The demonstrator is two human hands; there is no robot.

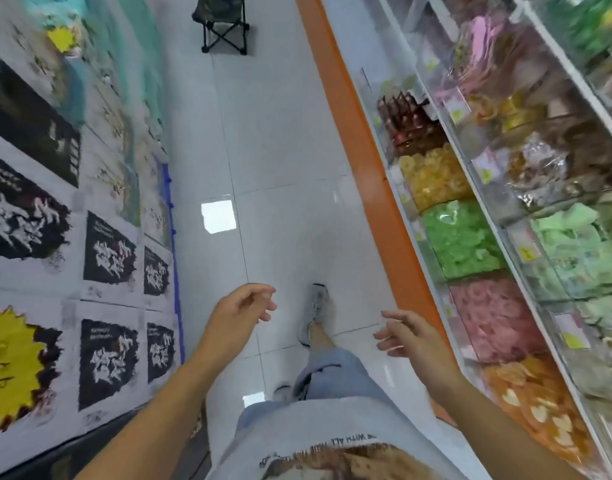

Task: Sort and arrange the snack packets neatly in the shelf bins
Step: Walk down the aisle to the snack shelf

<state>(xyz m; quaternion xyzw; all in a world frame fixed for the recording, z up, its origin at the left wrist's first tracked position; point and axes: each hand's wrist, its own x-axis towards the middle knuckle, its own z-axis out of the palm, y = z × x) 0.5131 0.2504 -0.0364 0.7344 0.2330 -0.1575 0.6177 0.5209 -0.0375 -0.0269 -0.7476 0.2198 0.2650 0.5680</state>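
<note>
Over a grey printed shirt (332,427), the left hand (242,306) and right hand (408,336) hang loosely curled and empty above the tiled floor (280,150), while snack packets (460,240) fill clear bins (432,268) along the shelf's front edge.

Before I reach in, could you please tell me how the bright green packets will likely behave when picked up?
The bright green packets look small and loosely heaped, so a handful would probably shift and spill. Their glossy wrap suggests they may be slippery. They seem light and floppy.
</note>
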